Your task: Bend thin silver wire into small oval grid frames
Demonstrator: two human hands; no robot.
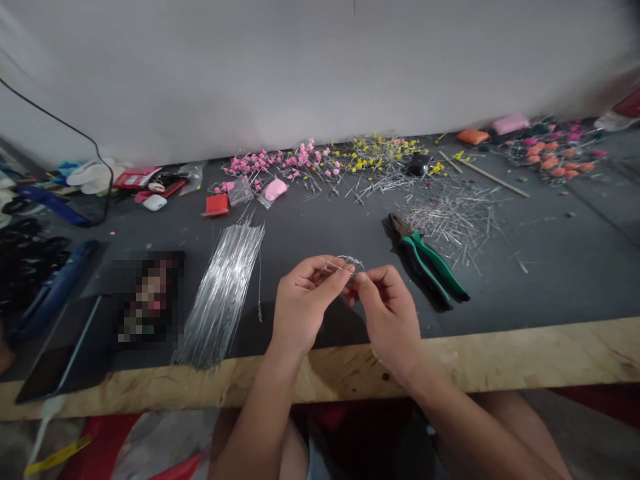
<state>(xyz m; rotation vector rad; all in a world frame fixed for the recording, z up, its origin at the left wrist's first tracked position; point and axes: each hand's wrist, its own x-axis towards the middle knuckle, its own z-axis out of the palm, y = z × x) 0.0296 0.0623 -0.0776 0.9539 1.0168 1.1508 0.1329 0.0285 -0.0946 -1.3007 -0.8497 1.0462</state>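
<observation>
My left hand [304,301] and my right hand [389,313] meet above the near part of the dark mat, fingertips pinched together. Between them they hold a thin silver wire [345,263] bent into a small loop. Both hands are closed on it. A bundle of straight silver wires [223,293] lies to the left of my left hand. Green-handled pliers [430,261] lie just right of my right hand, jaws pointing away from me.
Cut wire pieces [453,217] are scattered behind the pliers. Pink-beaded [280,163] and yellow-beaded wires [385,150] line the back, orange and pink beads [550,153] at far right. A phone [150,300], tablet [60,353] and clutter sit left. The wooden table edge [500,360] runs along the front.
</observation>
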